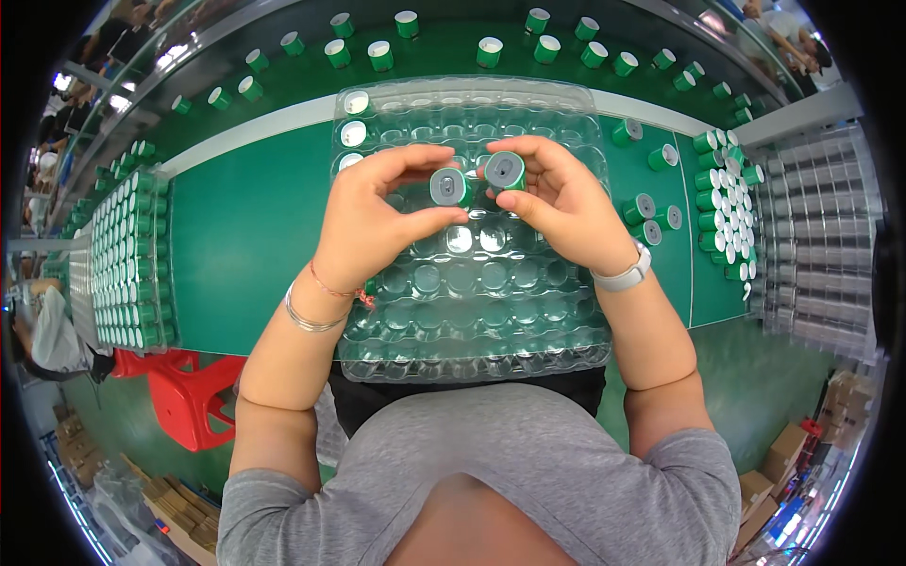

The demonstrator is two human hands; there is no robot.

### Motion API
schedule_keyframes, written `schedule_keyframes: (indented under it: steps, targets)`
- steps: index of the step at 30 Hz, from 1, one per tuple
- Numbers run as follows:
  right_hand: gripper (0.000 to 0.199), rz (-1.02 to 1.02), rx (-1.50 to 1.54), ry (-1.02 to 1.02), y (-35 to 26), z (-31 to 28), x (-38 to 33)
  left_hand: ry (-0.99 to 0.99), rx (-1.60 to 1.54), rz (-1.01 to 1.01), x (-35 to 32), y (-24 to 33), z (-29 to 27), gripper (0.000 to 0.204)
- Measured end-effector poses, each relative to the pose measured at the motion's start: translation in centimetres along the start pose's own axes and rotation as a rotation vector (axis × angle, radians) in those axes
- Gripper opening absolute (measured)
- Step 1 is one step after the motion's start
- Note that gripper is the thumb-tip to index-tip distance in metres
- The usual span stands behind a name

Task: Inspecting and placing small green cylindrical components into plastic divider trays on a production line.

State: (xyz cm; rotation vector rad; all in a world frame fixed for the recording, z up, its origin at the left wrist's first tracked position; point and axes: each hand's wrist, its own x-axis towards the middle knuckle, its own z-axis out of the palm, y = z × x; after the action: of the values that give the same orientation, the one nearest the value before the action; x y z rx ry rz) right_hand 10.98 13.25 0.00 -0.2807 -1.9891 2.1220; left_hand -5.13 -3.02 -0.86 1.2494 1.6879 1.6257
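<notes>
My left hand (377,203) grips a short green cylinder (449,189) between thumb and fingers; its grey recessed end faces up. Right beside it, my right hand (557,193) pinches a second green cylinder (506,171), also with its grey end up. Both are held over a clear plastic tray (425,325) with rows of round pockets. Along the tray's far left edge, several cylinders with white ends, such as the white-topped cylinder (353,133), sit in pockets. What kind of product these cylinders are, I cannot tell.
Loose grey-ended cylinders (645,207) stand right of the tray. Beyond them are a cluster of white-ended cylinders (725,203) and stacked clear trays (816,245). Filled trays (132,264) are stacked at left. More cylinders (379,55) stand on a green belt (444,52) at the back. A red stool (184,401) is lower left.
</notes>
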Motion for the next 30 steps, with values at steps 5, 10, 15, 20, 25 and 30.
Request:
schedule_keyframes:
  steps: [5,10,15,20,25,30]
  targets:
    - [0.042,-0.138,-0.126,-0.082,0.7,0.1,0.0,0.016,0.176,0.205,0.2,-0.7,-0.2,0.041]
    - [0.050,-0.167,-0.408,-0.158,-0.5,0.1,0.0,-0.075,0.172,0.210,0.0,-0.3,-0.4,0.047]
    - [0.049,-0.236,-0.382,-0.132,0.1,0.2,0.1,-0.062,0.199,0.244,0.0,-0.1,-0.3,0.045]
    - [0.048,-0.268,-0.429,-0.122,0.0,0.2,0.1,-0.009,0.206,0.261,0.1,-0.2,0.0,0.043]
    - [0.047,-0.264,-0.430,-0.127,0.4,0.1,0.1,-0.023,0.229,0.214,0.1,0.2,-0.1,0.042]
    - [0.046,-0.260,-0.406,-0.125,0.2,0.4,0.0,-0.009,0.296,0.271,0.0,0.4,-0.3,0.041]
